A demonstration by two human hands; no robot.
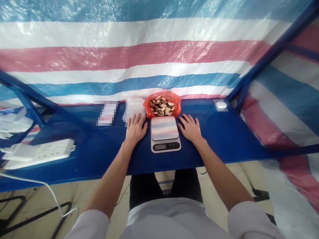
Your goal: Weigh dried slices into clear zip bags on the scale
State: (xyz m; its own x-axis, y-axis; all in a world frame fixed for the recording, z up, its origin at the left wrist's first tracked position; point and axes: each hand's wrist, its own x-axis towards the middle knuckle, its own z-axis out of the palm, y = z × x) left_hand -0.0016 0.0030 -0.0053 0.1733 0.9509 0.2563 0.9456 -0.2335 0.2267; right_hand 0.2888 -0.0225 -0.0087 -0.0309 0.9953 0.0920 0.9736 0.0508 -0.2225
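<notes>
A white digital kitchen scale with a shiny plate sits between my hands, its dark display panel facing me. Right behind it, a red plastic bag stands wide at the mouth, full of dried brown and cream slices whose kind I cannot tell. My left hand lies flat and open left of the scale, fingertips at the near edge of a stack of clear plastic bags. To the right of the scale my right hand rests open, fingers spread on the blue tabletop. Neither hand holds anything.
A white power strip with a plugged-in adapter lies at the left, its cable hanging over the front edge. A blurred-out paper lies back left. A round white object is back right. Blue frame bars and striped tarpaulin enclose the table.
</notes>
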